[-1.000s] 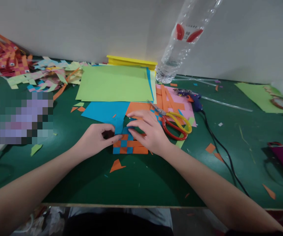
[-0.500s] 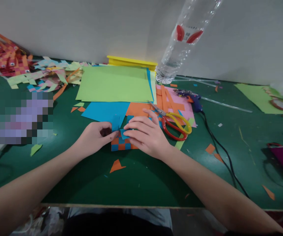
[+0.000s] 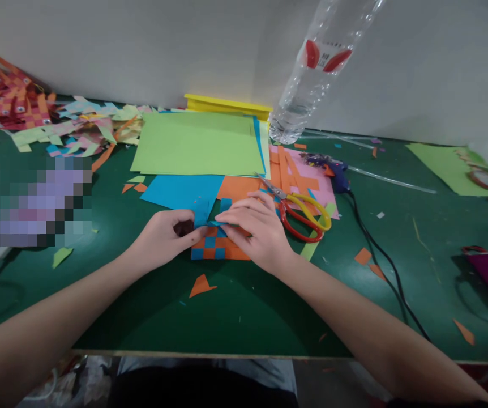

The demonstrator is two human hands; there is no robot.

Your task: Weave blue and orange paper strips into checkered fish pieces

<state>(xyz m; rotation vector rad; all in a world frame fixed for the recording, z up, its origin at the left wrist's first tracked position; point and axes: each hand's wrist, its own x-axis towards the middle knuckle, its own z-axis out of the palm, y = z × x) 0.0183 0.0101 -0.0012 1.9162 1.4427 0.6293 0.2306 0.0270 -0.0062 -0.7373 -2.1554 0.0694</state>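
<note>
In the head view a woven paper piece (image 3: 209, 253) in orange and blue checks lies flat on the table, partly under my hands. A blue paper strip (image 3: 202, 211) rises from its left part and bends over toward the right. My left hand (image 3: 170, 235) pinches this strip near its base between thumb and fingers. My right hand (image 3: 257, 226) pinches the strip's other end between thumb and forefinger, with its remaining fingers curled over the weave. Parts of the weave are hidden behind the right hand.
Scissors (image 3: 301, 214) with red and yellow handles lie right of my right hand. Green paper sheets (image 3: 199, 141) are stacked behind. A glue gun (image 3: 335, 174) with a black cord, a plastic bottle (image 3: 312, 73) and a pink sheet (image 3: 326, 198) stand or lie to the right. Orange scraps (image 3: 202, 286) are scattered.
My right hand has turned slightly, and its fingers have drawn together on the strip's end, which now lies flatter. More of the checked weave shows beneath. My left hand has hardly moved.
</note>
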